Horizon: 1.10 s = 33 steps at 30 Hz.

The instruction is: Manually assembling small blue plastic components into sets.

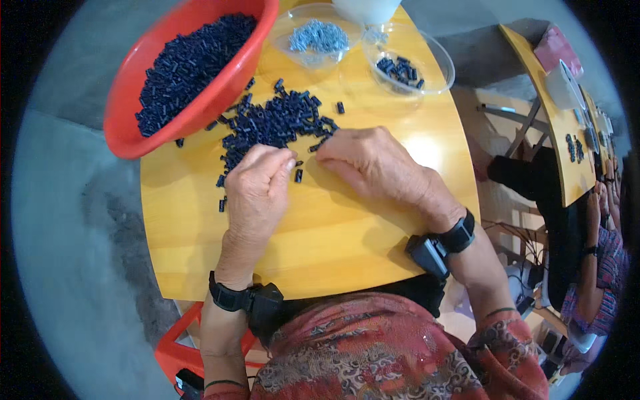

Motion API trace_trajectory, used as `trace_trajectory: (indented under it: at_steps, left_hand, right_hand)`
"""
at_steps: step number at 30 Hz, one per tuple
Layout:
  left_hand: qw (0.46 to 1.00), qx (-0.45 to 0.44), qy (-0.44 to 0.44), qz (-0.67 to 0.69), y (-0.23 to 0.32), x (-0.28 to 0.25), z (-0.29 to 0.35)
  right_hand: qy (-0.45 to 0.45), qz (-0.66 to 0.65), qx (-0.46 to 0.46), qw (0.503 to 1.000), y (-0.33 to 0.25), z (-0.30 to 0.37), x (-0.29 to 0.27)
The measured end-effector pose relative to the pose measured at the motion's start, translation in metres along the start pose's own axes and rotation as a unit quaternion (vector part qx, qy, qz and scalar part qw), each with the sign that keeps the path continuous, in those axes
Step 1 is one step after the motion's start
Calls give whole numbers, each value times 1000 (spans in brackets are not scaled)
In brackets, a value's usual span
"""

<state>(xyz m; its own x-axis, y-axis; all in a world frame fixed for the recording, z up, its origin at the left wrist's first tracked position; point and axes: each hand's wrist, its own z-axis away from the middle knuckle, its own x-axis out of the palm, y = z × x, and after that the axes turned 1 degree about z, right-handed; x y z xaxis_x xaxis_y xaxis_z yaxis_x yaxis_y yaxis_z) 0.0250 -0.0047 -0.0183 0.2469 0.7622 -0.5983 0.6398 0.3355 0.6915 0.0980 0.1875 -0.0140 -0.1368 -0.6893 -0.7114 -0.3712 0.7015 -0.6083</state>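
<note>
My left hand (pixel 257 180) is closed in a pinch at the near edge of a pile of small black tubular pieces (pixel 273 120) on the yellow table. Whatever sits between its thumb and forefinger is too small to make out. To its right, my right hand (pixel 377 160) has its fingers curled down and pressed together, their tips mostly hidden. A few black pieces lie by those fingertips. One loose black piece (pixel 299 175) rests on the tabletop between the two hands. Both wrists wear black strapped devices.
A red basin (pixel 257 60) full of black pieces leans at the far left. Beyond the pile stand a clear bowl (pixel 283 43) of small silvery metal parts, another clear bowl (pixel 448 63) holding several black pieces, and a white container (pixel 367 8). Another person works at a table (pixel 567 167) on the right.
</note>
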Motion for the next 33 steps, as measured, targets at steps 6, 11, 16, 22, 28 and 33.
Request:
trace_trajectory:
  at_steps: [6, 11, 16, 22, 28, 33]
  left_hand:
    - [1000, 0, -24, -11, 2, -7, -4]
    - [999, -17, -37, -7, 8, -9, 1]
    - [996, -18, -80, -45, 11, -6, 3]
    - [997, -12, -72, -21, 13, -3, 4]
    - [998, 6, -53, -25, 9, -1, 2]
    - [998, 5, -27, -49, 3, 0, 2]
  right_hand:
    - [-20, 50, 19, 998, -2, -3, -1]
    - [-7, 43, 18, 999, -4, -3, 4]
    - [13, 43, 27, 999, -10, -4, 13]
    - [-2, 95, -8, 995, -13, -9, 21]
    - [-4, 111, 1, 994, -13, -5, 19]
    - [-8, 99, 20, 995, -13, 0, 13]
